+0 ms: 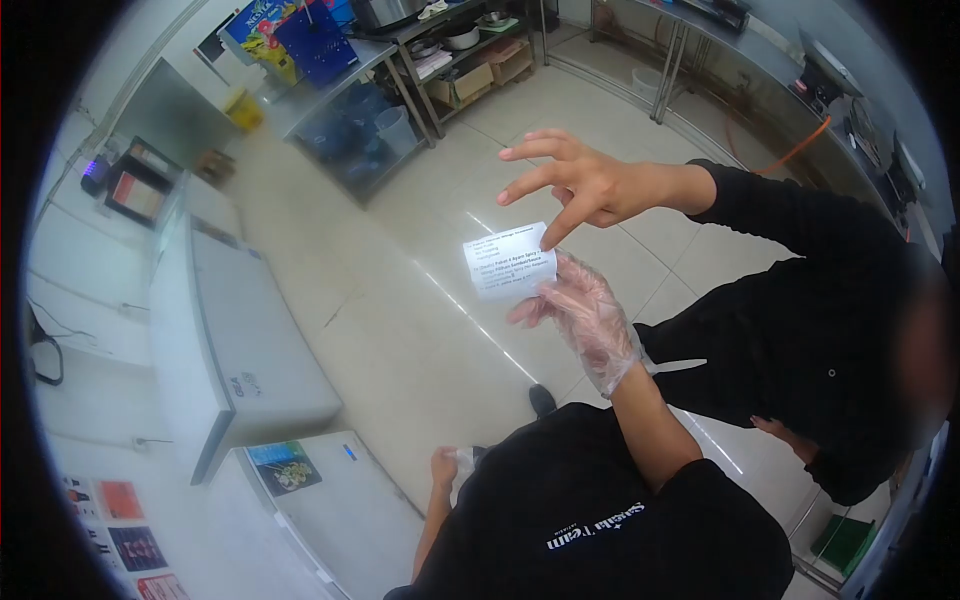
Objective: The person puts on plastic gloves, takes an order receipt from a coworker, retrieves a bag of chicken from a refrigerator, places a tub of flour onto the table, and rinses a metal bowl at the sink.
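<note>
A white printed paper slip point(508, 264) is pinched in my right hand point(590, 315), which wears a clear plastic glove. Its thumb and fingers hold the slip's lower right part. Low in the view, at the left side of my black shirt point(610, 520), my left hand point(445, 468) is small and partly hidden. Its fingers look closed beside some whitish clear plastic point(465, 460), too small to make out. From the right, a co-worker's bare hand point(590, 188) reaches over the slip, with one fingertip at its upper right edge and the other fingers spread.
The co-worker point(780, 330), in black, stands close on my right. White chest freezers point(260, 330) line the left. Metal shelves point(465, 75) with pots and boxes stand at the back, and a metal counter point(690, 25) runs along the upper right. Tiled floor point(390, 290) lies between.
</note>
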`<state>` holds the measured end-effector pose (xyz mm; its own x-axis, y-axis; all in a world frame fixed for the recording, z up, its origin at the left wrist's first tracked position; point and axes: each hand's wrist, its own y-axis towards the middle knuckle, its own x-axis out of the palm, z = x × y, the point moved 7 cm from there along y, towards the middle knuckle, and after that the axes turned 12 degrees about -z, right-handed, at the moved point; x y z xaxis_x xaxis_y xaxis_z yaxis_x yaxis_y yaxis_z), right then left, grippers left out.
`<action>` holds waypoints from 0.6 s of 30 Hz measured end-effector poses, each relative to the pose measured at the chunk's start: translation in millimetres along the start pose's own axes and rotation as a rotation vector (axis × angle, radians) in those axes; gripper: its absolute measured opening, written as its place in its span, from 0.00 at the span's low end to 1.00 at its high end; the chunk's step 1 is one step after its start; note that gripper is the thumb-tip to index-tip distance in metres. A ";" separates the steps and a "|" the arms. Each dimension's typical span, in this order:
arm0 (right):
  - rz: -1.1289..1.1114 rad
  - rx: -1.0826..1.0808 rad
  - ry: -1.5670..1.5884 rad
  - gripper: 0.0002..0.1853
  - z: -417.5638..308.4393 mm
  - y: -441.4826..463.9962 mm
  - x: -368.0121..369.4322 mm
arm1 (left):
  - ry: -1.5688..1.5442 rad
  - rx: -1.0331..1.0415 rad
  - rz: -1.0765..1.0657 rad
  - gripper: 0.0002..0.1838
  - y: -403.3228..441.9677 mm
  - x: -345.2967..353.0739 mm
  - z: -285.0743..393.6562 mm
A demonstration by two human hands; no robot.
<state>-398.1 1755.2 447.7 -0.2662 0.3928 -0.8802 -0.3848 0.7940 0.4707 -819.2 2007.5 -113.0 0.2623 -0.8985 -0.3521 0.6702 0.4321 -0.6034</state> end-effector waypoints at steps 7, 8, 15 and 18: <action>0.733 0.798 1.202 0.19 -8.4 -32.7 77.7 | -0.089 -0.160 0.040 0.16 -40.8 2.0 -45.3; 0.776 0.823 1.295 0.19 -12.8 -34.6 89.3 | -0.108 -0.181 0.034 0.16 -42.8 3.2 -44.8; 0.850 0.861 1.481 0.16 -29.8 -37.2 112.0 | -0.159 -0.146 0.116 0.16 -44.2 29.8 -34.0; 0.856 0.855 1.504 0.16 -29.4 -37.7 113.1 | -0.207 -0.077 0.183 0.16 -49.3 43.1 -27.6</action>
<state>-439.7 1756.1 332.2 -0.7261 0.4510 0.5190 0.5853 0.8015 0.1224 -860.1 1949.7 -118.2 0.5153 -0.7985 -0.3112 0.5459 0.5858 -0.5990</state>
